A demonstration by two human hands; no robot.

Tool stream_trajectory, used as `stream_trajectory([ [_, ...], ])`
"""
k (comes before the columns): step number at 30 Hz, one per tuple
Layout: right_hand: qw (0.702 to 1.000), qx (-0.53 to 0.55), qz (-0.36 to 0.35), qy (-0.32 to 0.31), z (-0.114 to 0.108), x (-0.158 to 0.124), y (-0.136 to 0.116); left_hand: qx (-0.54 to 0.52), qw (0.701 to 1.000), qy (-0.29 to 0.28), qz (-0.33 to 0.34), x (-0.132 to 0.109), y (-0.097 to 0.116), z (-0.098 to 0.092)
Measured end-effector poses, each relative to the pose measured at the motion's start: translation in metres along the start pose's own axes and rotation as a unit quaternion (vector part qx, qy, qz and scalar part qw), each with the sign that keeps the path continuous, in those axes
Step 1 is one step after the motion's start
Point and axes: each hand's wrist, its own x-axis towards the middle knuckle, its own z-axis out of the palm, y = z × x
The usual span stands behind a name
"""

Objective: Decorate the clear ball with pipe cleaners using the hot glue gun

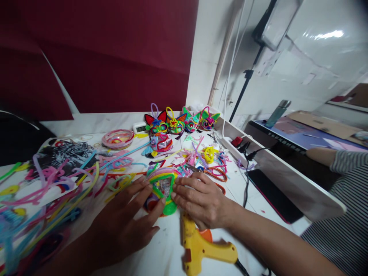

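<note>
A rounded pipe-cleaner ornament [174, 208], banded in green, yellow and pink around a clear middle, lies between my hands on the white table. My left hand [126, 214] grips its left side with thumb and fingertips. From the right, my right hand [201, 197] closes bent fingers over the other edge; its thumb is hidden. A yellow hot glue gun [211, 249] rests below my right hand, its nozzle end partly covered. Just beyond the ornament are orange-handled scissors [217, 174], partly buried in pipe cleaner scraps.
Finished animal-face ornaments [176, 124] line the back wall. Loose pipe cleaners [71, 184] spread over the left. At right are a phone [273, 195], a power strip [237, 149] with cables, and a low partition [301, 184]. Beyond it sits a person in a striped sleeve [349, 163].
</note>
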Motion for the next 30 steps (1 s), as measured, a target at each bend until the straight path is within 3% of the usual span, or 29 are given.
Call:
stream_trajectory([
  [5, 1.000, 0.012, 0.000, 0.005, 0.000, 0.001, -0.001, -0.023, 0.999, -0.028, -0.026, 0.000, 0.000, -0.003],
  [10, 0.999, 0.046, 0.028, 0.005, -0.001, 0.005, -0.001, -0.034, 0.999, -0.005, -0.031, 0.001, 0.001, -0.002],
  [15, 0.982, 0.144, 0.125, -0.005, -0.033, 0.010, -0.005, -0.040, 0.998, 0.007, -0.039, -0.001, 0.000, 0.000],
  [18, 0.953, 0.202, 0.180, -0.136, -0.058, 0.003, -0.018, -0.036, 0.999, 0.006, -0.040, -0.002, 0.000, 0.000],
  [21, 0.915, 0.203, 0.238, -0.255, -0.069, -0.010, -0.038, -0.035, 0.999, 0.000, -0.036, -0.003, -0.001, 0.000],
  [25, 0.900, 0.135, 0.250, -0.330, -0.060, -0.021, -0.062, -0.028, 0.999, 0.003, -0.022, -0.005, -0.003, 0.002],
  [30, 0.878, 0.062, 0.274, -0.388, -0.044, -0.014, -0.078, -0.039, 0.999, -0.002, -0.031, -0.006, -0.003, 0.001],
])
